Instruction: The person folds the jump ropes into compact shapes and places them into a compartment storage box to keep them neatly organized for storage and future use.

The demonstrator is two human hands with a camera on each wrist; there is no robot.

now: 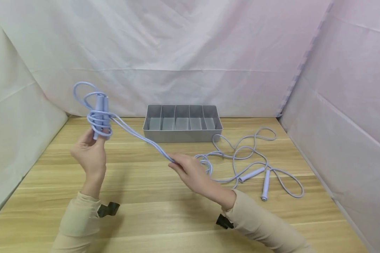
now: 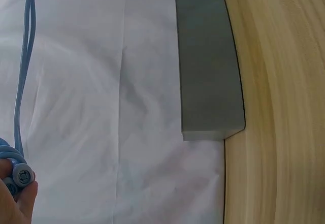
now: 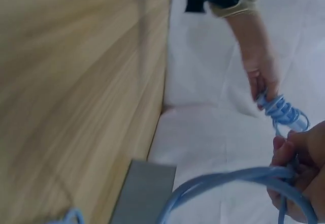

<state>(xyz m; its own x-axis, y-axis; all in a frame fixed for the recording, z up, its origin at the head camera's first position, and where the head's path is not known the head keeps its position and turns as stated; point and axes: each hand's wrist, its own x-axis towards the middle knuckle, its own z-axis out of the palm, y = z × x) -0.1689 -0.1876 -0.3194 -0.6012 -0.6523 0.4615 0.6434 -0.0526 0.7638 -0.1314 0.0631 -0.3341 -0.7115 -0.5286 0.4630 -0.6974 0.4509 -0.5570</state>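
Note:
My left hand [image 1: 91, 151] holds the lower ends of two light blue jump rope handles [image 1: 102, 103] upright, side by side. Several turns of the jump rope's cord [image 1: 99, 119] wrap around both handles, and loose loops stick out above them. A doubled length of cord runs from the wrap down to my right hand [image 1: 191, 172], which grips it above the table. In the left wrist view the handle ends [image 2: 23, 174] show between thumb and fingers. The right wrist view shows the cord [image 3: 228, 177] passing through my right hand's curled fingers.
A grey tray [image 1: 183, 136] with several compartments stands at the back of the wooden table. Right of it lies a second light blue jump rope [image 1: 252, 174], its cord spread in loose loops and its two handles close together. White cloth [image 1: 177, 52] hangs behind and at both sides.

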